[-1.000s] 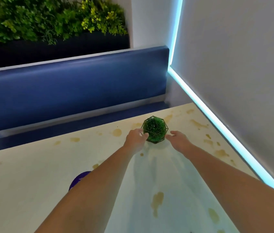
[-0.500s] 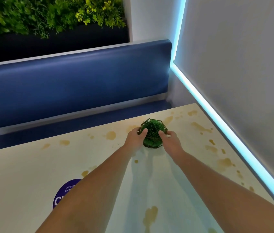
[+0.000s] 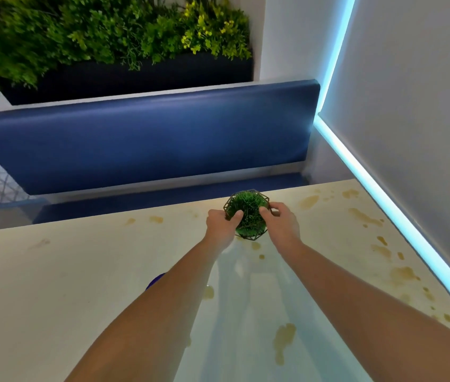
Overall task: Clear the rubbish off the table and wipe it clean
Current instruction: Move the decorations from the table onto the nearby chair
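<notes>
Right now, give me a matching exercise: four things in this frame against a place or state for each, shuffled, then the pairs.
Things:
1. plant ball
2. bench
3. stains
4. light strip

Places or states:
A. along the wall at the table's right edge
B. held between the left hand and right hand
C. beyond the table's far edge
D. scattered over the tabletop

Pairs: 1-B, 2-C, 3-D, 4-A

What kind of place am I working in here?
Probably a café or canteen booth: a blue padded bench faces the stained table, a planter of greenery sits behind it, and both hands hold a small table ornament.
</notes>
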`<state>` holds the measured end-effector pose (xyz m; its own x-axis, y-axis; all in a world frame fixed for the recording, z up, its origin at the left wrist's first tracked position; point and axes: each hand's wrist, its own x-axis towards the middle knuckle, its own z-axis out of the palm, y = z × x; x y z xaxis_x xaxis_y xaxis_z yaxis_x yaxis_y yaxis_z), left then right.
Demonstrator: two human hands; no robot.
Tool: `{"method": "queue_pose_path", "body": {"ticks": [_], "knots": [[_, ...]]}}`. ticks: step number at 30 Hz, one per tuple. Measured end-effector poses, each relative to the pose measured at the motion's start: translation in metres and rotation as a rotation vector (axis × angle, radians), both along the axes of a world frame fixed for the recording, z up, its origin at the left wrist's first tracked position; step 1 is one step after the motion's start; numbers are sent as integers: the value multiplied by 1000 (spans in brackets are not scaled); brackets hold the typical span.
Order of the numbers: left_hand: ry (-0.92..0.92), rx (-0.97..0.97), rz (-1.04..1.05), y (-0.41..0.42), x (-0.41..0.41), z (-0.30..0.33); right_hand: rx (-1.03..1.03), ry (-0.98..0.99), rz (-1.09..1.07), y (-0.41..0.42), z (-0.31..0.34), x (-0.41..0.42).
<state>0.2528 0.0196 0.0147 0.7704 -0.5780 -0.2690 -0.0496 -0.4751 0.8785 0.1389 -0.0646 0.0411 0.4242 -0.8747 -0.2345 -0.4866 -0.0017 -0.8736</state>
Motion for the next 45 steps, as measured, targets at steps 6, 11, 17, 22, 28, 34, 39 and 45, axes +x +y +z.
{"method": "queue_pose_path", "body": {"ticks": [6,11,17,22,28,34,39,45], "knots": [[-6,-21,89,94,37,25,-25,-3,96,82,25,41],[-28,-66,168,179,74,37,-9,-46,144,162,38,85],[-10,-43,272,299,127,30,40,-79,205,276,39,135],[-18,-4,353,392,173,18,90,-100,266,358,35,175],[28,-81,528,490,204,11,80,-93,409,440,40,219],[38,-123,696,571,201,35,65,-55,605,508,49,258],[-10,-93,794,633,205,40,80,-69,729,561,52,286],[-33,-60,880,712,207,29,107,-70,891,634,44,313]]}}
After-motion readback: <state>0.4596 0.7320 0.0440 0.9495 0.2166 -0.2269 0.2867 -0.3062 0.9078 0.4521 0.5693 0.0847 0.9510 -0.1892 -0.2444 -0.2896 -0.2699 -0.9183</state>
